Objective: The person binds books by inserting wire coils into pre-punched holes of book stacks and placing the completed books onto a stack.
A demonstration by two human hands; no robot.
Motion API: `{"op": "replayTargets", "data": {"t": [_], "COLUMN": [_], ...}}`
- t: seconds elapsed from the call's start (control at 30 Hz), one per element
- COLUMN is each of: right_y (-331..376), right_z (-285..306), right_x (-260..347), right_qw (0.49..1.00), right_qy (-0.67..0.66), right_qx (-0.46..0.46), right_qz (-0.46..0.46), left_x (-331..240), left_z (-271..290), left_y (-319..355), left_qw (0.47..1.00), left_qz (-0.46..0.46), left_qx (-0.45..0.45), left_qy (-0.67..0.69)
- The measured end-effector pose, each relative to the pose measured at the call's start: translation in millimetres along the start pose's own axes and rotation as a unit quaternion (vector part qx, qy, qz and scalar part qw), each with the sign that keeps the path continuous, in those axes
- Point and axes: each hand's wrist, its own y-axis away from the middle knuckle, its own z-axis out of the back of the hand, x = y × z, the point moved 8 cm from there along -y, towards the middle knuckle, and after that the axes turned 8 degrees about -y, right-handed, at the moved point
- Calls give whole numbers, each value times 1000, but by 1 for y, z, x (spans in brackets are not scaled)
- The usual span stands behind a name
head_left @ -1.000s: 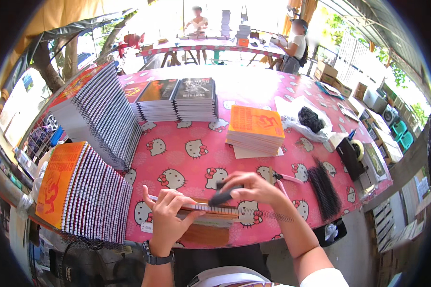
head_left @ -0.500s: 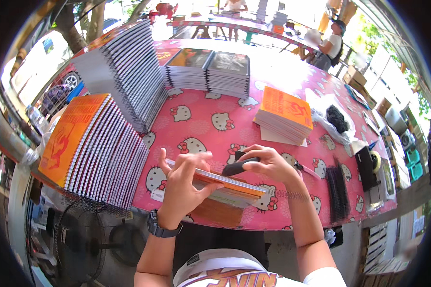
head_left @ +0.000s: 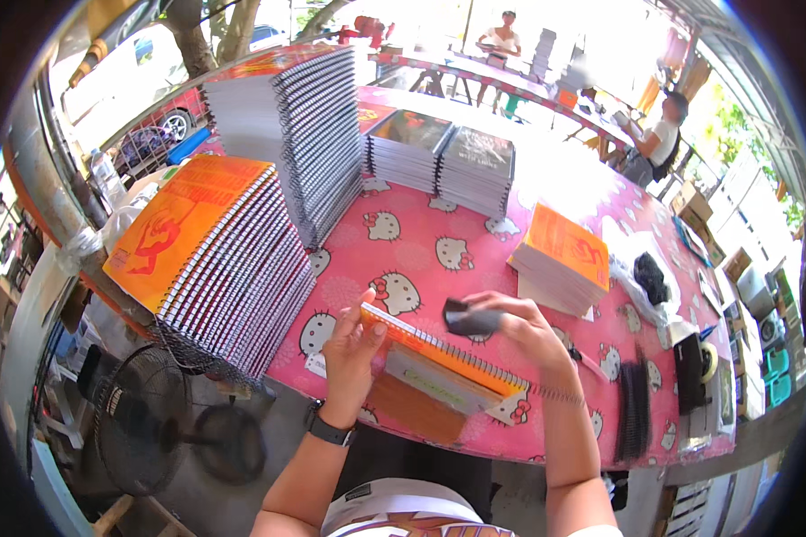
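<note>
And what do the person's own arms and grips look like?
The left grip and the right grip are bare, without gloves. A black band, resembling a watch, circles the left wrist. Both forearms are uncovered; a white fabric sleeve shows at the right.

The left hand (head_left: 354, 353) has slid outward: a second ago its fingers spread over the book (head_left: 488, 378), and now they pinch it at the left end, baring more of the spine. The right hand (head_left: 519, 327) has pulled back, and the black tool (head_left: 475, 319) it grips—earlier down against the spine—is now clear of it, above the tabletop (head_left: 412, 215). The loose tail of the coil (head_left: 560, 392), past the book's right end, looks shorter. The book now slants more steeply down to the right in the view. The view itself has swung, so the tall stack of books (head_left: 322, 148) sits farther right—and more of the fan (head_left: 148, 421) shows at lower left.
</note>
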Motion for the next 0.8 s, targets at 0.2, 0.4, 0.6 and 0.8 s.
{"op": "replayTargets", "data": {"t": [0.2, 0.4, 0.6, 0.8], "right_y": [-9, -14, -22, -25], "right_z": [-12, -22, -32, -39], "right_x": [8, 7, 8, 20], "right_qw": [999, 994, 997, 995], "right_qy": [-30, -71, -29, -32], "right_qx": [43, 78, 72, 75], "right_qz": [-3, 32, 27, 56], "left_x": [3, 1, -15, -30], "left_z": [4, 3, -2, -8], "left_y": [1, 0, 0, -1], "left_qw": [1000, 1000, 999, 996], "left_qz": [26, 5, -31, -72], "left_qx": [7, 8, 36, 44], "left_qy": [14, 16, 6, -18]}}
